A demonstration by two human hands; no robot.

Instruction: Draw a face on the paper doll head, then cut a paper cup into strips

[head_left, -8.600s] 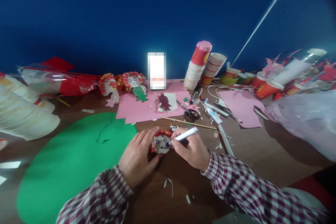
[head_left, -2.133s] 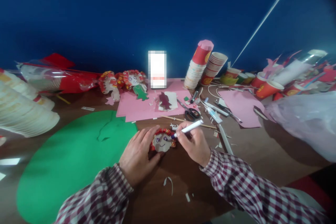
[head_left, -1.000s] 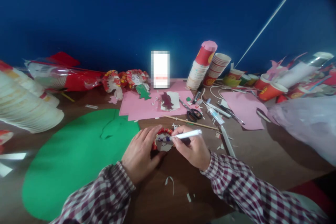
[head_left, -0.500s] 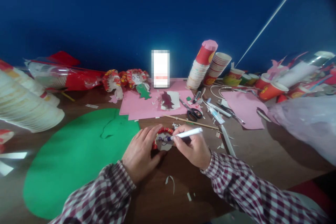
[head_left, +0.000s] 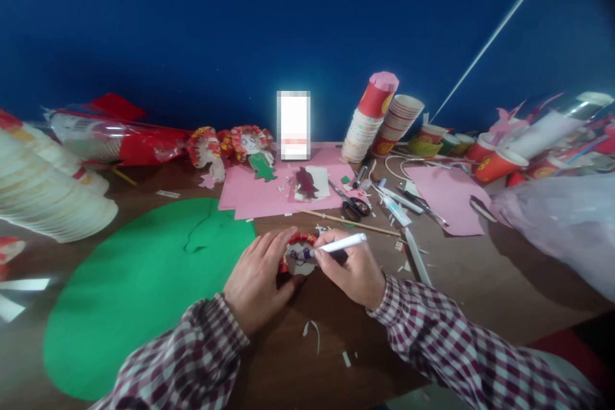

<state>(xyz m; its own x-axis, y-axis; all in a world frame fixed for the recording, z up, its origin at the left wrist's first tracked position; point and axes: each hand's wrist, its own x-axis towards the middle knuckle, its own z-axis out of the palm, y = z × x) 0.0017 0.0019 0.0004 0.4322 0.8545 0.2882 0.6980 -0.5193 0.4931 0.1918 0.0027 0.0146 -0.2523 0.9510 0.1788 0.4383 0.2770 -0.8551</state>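
A small paper face (head_left: 302, 266) with a curled red-and-yellow fringe lies on the brown table in front of me, with dark eyes and a curved line drawn on it. My left hand (head_left: 262, 278) grips its left edge, thumb along the bottom and fingers over the top. Between the fingertips of my right hand (head_left: 355, 269) is a white marker (head_left: 343, 243), its tip down at the drawn lines. To the left lies a large green oval sheet (head_left: 134, 295) with a dark cut or line in it.
Behind the hands lie a wooden stick (head_left: 350, 222), scissors (head_left: 354, 208) and pink sheets (head_left: 259, 202). Two finished-looking paper figures (head_left: 252, 147) stand by the wall. Cup stacks (head_left: 362, 128) rise at the back, with another stack (head_left: 52, 186) at left. A plastic bag (head_left: 567, 224) bulges at right.
The marker has shifted very slightly left over the face, and its tip has moved a little. My left hand has stayed where it was.
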